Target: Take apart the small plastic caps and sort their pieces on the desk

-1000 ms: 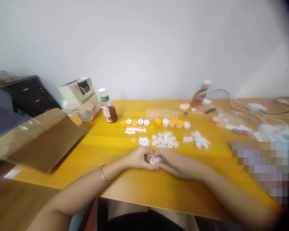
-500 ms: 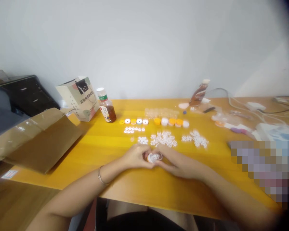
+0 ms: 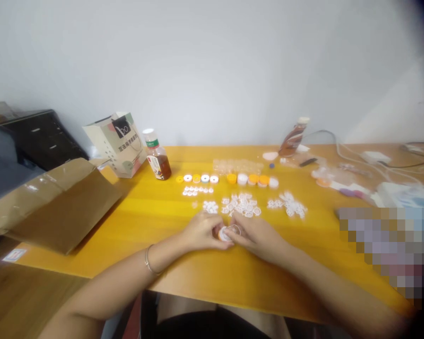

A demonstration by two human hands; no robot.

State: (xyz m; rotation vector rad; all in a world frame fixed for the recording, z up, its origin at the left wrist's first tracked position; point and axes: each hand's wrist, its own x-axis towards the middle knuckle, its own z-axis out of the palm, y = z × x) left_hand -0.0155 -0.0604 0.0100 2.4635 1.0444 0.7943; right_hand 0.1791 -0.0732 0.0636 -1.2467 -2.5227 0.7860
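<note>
Curled around a small round white cap with an orange edge [image 3: 223, 233], my left hand [image 3: 202, 231] holds it low over the table's front half. My right hand [image 3: 259, 238] is closed at the cap's right side, its thumb against the cap. A thin white ring-shaped piece [image 3: 237, 229] shows between the right fingers; blur hides its detail. Just beyond the hands lie a small heap of white pieces [image 3: 210, 207] and a larger pile of flat white ring-like pieces [image 3: 243, 205]. Another such pile [image 3: 292, 205] is to the right.
Behind the piles stand a row of white and yellow caps [image 3: 197, 179], orange and white caps [image 3: 253, 179] and clear containers [image 3: 237, 165]. A sauce bottle [image 3: 159, 162], paper bag [image 3: 116, 150] and open cardboard box [image 3: 61, 207] are left. A drink bottle [image 3: 293, 139] and cables [image 3: 339, 146] are right.
My right fingers have shifted slightly, the thumb now lying over more of the cap. The cap has turned a little in my left hand, showing more orange at its edge.
</note>
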